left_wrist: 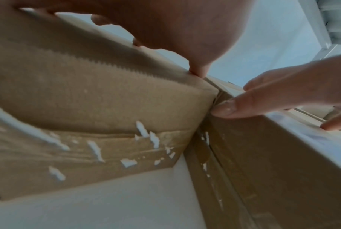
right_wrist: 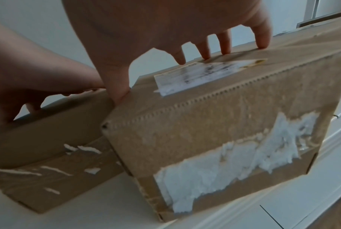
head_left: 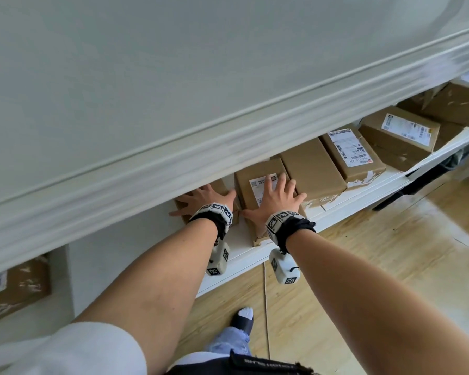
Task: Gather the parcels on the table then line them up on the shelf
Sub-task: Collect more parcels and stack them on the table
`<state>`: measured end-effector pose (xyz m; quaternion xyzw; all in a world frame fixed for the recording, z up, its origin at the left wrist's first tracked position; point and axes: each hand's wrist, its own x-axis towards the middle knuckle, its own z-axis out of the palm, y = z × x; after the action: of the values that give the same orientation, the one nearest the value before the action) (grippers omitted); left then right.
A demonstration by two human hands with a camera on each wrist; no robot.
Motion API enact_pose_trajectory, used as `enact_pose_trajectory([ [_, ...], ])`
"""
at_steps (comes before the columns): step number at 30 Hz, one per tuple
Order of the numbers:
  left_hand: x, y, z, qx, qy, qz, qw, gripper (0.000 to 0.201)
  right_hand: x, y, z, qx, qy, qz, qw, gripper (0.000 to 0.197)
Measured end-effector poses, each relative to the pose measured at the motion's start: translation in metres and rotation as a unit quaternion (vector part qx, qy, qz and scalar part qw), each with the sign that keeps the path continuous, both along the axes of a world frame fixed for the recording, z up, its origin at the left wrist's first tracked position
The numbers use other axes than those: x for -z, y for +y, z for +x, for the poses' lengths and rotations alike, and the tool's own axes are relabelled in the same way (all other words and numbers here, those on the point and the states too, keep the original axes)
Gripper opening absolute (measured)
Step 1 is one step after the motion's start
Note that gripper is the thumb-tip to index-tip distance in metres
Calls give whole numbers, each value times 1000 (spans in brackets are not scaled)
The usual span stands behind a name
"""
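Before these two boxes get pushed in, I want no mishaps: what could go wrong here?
1. The labelled box under the right hand sticks out nearer the shelf front edge than its neighbours; a sideways nudge might tip it off.
2. The left hand lies spread on the small box under the moulding; knuckles may scrape there.
3. The right thumb sits at the gap between the boxes and could get pinched.
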<state>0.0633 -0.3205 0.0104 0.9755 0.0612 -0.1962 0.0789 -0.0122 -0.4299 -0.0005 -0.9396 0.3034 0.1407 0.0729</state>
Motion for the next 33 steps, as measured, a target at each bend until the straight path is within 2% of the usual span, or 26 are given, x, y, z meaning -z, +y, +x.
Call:
enact_pose_trajectory([
  [5,4,10,-3,-6,-7,-7,1000,105,-1,6,-4,-5,2,-7,1000,123],
  [11,10,25,-7,15,-8,-10,1000,109,0,17,-11,34,22,11,999,126],
  [20,9,57,-35,29,4,13,999,108,-3,38,-32,61,28,30,997,117],
  [27,8,86,-71,37,-27,14,999,108,-16,63,-59,-9,5,11,1000,112],
  [33,0,119,-114,46,-39,23,998,110,-21,94,-97,-37,-21,1,999,108],
])
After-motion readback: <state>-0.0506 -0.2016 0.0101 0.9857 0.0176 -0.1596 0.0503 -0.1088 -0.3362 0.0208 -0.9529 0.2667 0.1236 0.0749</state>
